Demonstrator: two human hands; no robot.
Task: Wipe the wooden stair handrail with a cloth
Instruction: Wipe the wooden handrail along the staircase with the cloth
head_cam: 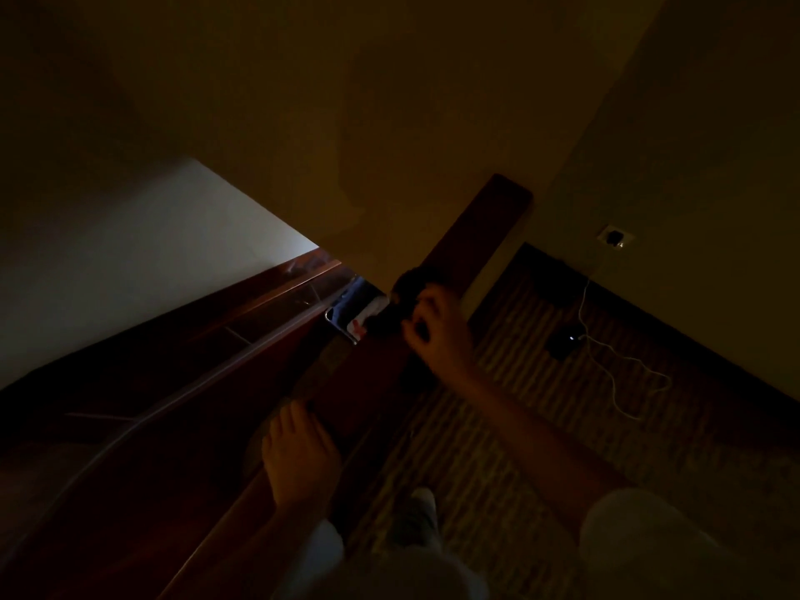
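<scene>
The scene is very dark. A broad wooden handrail (476, 236) runs from the bottom left up to the upper middle, ending near a wall corner. My right hand (437, 326) grips a dark cloth (400, 296) bunched on top of the rail, about halfway along it. Lower down, my left hand (301, 452) rests on the rail with its fingers laid over the top edge. A lit phone (353, 320) lies on the rail just left of the cloth, partly hidden by it.
Left of the rail the wooden stairs (242, 326) descend beside a pale wall. On the right lies a striped carpet (541, 404) with a white cable (614, 365) running from a wall socket (614, 239) to a small dark device (562, 342).
</scene>
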